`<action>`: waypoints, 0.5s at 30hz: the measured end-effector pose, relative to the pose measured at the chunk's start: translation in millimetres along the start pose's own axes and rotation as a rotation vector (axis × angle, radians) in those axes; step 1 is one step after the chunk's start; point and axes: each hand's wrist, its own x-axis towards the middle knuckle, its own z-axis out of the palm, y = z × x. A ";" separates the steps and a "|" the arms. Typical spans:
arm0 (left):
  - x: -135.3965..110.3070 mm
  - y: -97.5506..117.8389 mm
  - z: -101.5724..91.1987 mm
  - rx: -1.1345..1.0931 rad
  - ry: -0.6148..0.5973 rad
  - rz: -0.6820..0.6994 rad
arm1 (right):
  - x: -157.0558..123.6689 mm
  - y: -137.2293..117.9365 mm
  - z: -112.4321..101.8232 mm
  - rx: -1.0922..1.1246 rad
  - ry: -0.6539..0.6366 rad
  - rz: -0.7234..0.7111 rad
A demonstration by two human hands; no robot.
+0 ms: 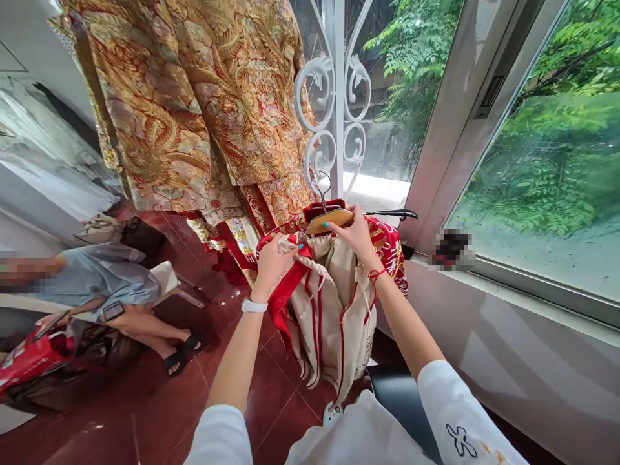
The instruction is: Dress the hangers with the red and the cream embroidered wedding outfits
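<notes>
A cream skirt with red piping (329, 310) hangs in front of me, inside out or lining side showing. My left hand (276, 263) is closed on its red and cream waistband (295, 258), the fingers pinching the cloth. A flat tan piece (329, 221), which looks like part of a hanger, lies at the top of the skirt. My right hand (356, 237) grips it, thumb across its face. Behind the skirt is a red embroidered garment (387, 242). A metal hook (322, 187) rises above, by the white scrollwork grille (339, 103).
Gold embroidered garments (194, 116) hang at upper left. A black rod-like end (397, 213) sticks out toward the window frame (450, 129). At left a seated person (116, 278) holds a phone (113, 311), beside a red bag (33, 361). Below me is a black seat (402, 400).
</notes>
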 end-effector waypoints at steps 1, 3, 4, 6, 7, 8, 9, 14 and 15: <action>-2.1 1.8 -2.1 0.009 -0.012 0.006 | -5.9 3.0 -8.6 -0.019 -0.033 -0.015; -6.9 6.9 -5.6 0.005 -0.034 0.012 | -27.3 14.1 -28.9 -0.070 -0.092 -0.056; -9.5 9.7 -6.7 -0.010 -0.052 0.015 | -42.9 22.1 -39.0 -0.101 -0.113 -0.076; -14.1 15.5 -7.1 -0.046 -0.093 0.021 | -82.2 41.9 -55.3 -0.163 -0.166 -0.094; -16.0 18.3 -6.6 -0.062 -0.113 0.025 | -104.3 52.8 -60.7 -0.199 -0.221 -0.076; -17.6 20.7 -5.9 -0.071 -0.126 0.027 | -126.6 63.8 -64.3 -0.246 -0.289 -0.034; -18.8 22.8 -5.0 -0.074 -0.130 0.028 | -147.8 74.4 -66.5 -0.300 -0.359 0.029; -17.6 25.9 -4.5 -0.053 -0.167 0.050 | -199.7 108.8 -78.2 -0.147 -0.401 0.491; -16.2 25.0 -5.2 -0.056 -0.194 0.057 | -195.2 110.9 -83.1 -0.012 -0.321 0.583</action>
